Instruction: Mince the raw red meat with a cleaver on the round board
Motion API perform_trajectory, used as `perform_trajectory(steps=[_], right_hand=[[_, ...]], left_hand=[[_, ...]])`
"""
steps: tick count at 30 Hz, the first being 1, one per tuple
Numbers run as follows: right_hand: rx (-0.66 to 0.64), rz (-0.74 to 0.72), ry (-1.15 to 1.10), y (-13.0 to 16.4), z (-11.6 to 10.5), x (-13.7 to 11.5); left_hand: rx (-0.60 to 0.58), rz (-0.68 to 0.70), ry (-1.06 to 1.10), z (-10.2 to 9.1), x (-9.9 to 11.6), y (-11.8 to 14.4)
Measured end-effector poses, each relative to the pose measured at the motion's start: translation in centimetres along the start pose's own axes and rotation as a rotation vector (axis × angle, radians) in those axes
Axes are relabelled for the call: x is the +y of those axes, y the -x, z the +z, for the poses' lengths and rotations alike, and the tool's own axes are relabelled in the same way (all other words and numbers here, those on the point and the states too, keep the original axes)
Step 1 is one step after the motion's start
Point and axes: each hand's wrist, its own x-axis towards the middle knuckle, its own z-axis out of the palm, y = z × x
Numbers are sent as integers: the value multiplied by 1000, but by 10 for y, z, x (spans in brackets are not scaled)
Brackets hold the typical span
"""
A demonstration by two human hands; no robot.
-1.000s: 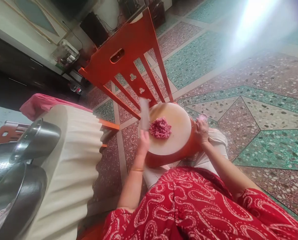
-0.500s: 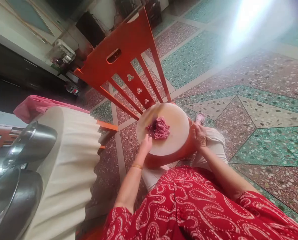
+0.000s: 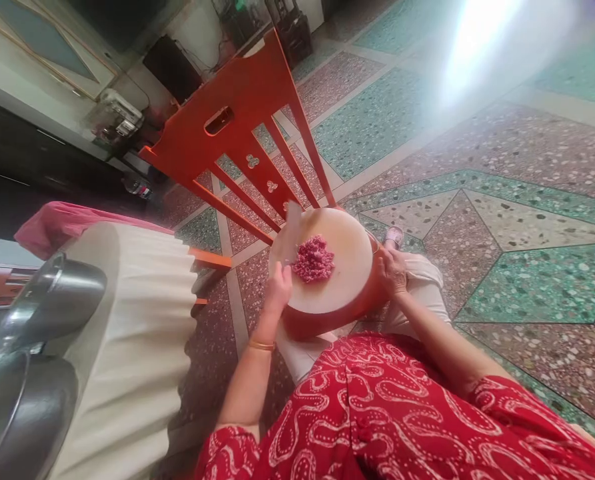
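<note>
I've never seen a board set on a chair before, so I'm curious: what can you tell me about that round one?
The round board is pale cream with faint yellowish-brown staining; its material is unclear, perhaps plastic or wood. A thin loop shows at its right edge. It lies flat on the red-orange chair seat, bearing a mound of pink minced meat near its middle. The left hand holds a blurred blade over its left side; contact is unclear.
</note>
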Motion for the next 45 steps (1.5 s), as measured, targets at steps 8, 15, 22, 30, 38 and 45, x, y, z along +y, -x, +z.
perform_trajectory(steps=[8,15,22,30,38,45], right_hand=[[23,4,-11,1,4,3],[30,15,-10,2,5,6],[-2,34,-29,-1,0,1],[3,60,-62,-1,-2,-2],[19,50,-56,0,2,2],[6,41,-85,-1,1,0]], left_hand=[[-250,-6,-65,23,12,-10],[-4,2,41,15,16,-3],[-97,49,10,5,12,-11],[-222,-15,-20,25,11,-9],[-31,3,21,20,12,-7],[-104,55,44,20,13,-11]])
